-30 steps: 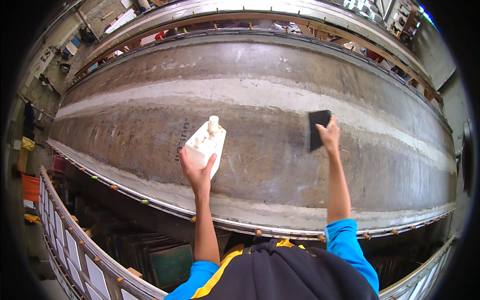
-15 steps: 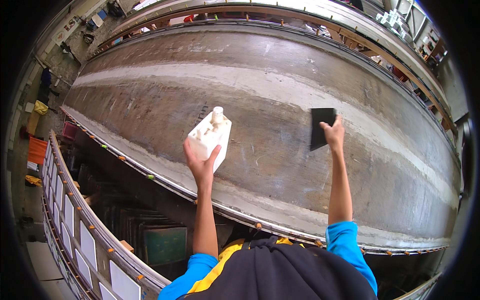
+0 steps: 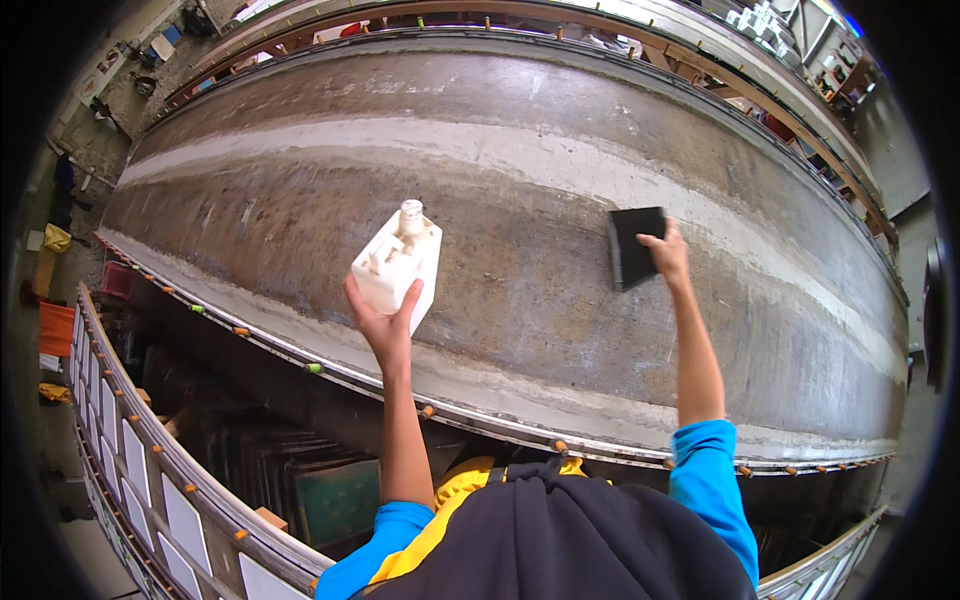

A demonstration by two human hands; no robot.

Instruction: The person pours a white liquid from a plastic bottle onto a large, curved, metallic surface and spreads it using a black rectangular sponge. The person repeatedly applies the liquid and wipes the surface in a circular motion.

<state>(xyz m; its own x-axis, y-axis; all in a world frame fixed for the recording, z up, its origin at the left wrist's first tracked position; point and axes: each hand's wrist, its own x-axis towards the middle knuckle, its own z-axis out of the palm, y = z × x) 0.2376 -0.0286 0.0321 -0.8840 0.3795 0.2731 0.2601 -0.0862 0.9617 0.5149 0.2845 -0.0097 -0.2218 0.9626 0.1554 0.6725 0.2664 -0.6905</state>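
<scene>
My left hand (image 3: 383, 316) grips a white plastic jug (image 3: 422, 262) with a cut-open side, thumb on its right wall and fingers on its left. The jug's capped neck points away from me, and whitish residue coats its inside. My right hand (image 3: 668, 252) is closed on the right edge of a black rectangular plate (image 3: 632, 258), with a thin grey strip along its left edge. Both things are over a long table (image 3: 500, 290) with a stained grey-brown top. I cannot tell whether the plate touches the surface.
Orange and green clips (image 3: 314, 368) line the table's near edge. A rack of upright framed panels (image 3: 338, 498) stands below it. At lower left, another long table (image 3: 190, 490) carries white rectangular pieces. Another rail (image 3: 700, 70) runs beyond the far edge.
The whole view has shifted a little. The jug sits slightly further left and up in the picture. The black plate has turned slightly, so its grey left edge shows.
</scene>
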